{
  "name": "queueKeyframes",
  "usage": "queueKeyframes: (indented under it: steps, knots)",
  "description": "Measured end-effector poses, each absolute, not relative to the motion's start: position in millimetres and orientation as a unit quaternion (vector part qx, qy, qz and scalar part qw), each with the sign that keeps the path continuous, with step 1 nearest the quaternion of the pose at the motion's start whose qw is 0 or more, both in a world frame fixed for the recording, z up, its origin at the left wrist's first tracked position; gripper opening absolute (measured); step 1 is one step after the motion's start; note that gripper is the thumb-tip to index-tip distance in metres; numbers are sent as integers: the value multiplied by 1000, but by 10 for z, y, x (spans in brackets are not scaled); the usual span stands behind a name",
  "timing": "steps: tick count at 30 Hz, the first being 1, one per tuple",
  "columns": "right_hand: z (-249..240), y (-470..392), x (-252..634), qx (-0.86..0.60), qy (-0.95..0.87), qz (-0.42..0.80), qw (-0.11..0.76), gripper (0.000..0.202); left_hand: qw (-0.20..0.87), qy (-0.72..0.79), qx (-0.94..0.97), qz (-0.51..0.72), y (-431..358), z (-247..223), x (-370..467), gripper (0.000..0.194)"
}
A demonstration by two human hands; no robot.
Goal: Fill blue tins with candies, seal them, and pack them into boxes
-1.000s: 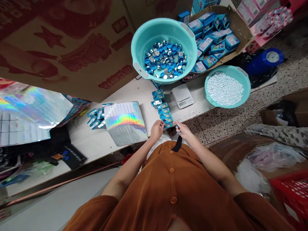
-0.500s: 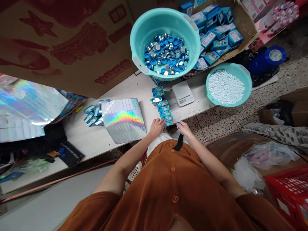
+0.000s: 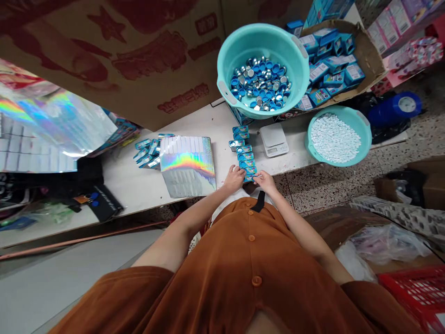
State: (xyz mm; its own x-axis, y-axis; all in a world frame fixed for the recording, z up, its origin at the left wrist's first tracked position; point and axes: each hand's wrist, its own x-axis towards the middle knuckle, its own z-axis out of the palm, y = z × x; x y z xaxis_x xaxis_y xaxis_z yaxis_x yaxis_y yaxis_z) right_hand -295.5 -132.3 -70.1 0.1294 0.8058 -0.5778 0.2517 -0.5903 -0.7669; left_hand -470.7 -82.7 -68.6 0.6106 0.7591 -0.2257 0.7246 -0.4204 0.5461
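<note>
Several small blue packs (image 3: 246, 157) lie in a column on the white table (image 3: 222, 125), running down to its front edge. My left hand (image 3: 234, 179) rests at the lower left end of the column, its fingers bent against the nearest packs. From the right, my right hand (image 3: 265, 181) reaches the lowest pack, with fingers pinched on a small blue cap (image 3: 256, 176). The fingertips hide part of the cap. A white scale (image 3: 274, 139) sits right of the column.
Behind are a teal basin (image 3: 229, 95) of blue and silver caps and a carton (image 3: 373, 60) of blue boxes. A smaller basin (image 3: 366, 139) holds white pieces. Left of the packs stands a shiny holographic box (image 3: 189, 167), with more blue packs (image 3: 148, 152) beyond it.
My right hand has moved left with the blue cap, up to the lowest pack and close to my left hand. The camera view has shifted, so the table's objects appear further right.
</note>
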Motion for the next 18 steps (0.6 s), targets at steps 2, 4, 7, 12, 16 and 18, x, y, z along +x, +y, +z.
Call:
queueKeyframes:
  steps: [2, 4, 7, 12, 16, 18]
  knots:
    - [-696, -1291, -2962, -710, -366, 547, 252, 12, 314, 459, 829, 59, -814, -682, -4684, 25]
    - [-689, -1281, -2962, -719, -362, 540, 246, 12, 319, 482, 811, 97, -808, -678, -4687, 24]
    - [-680, -1300, -2977, -728, -371, 525, 239, 13, 312, 556, 750, 174, -837, -682, -4750, 24]
    - [-673, -1301, -3111, -722, -459, 489, 173, 12, 433, 691, 549, 185, -1002, -779, -4886, 15]
    - [-656, -1198, -3263, -712, -549, 423, 112, 8, 528, 695, 456, 178, -1175, -897, -4872, 17]
    - [-644, -1126, -3321, -708, -578, 399, 79, 8, 544, 691, 437, 187, -1238, -942, -4832, 21]
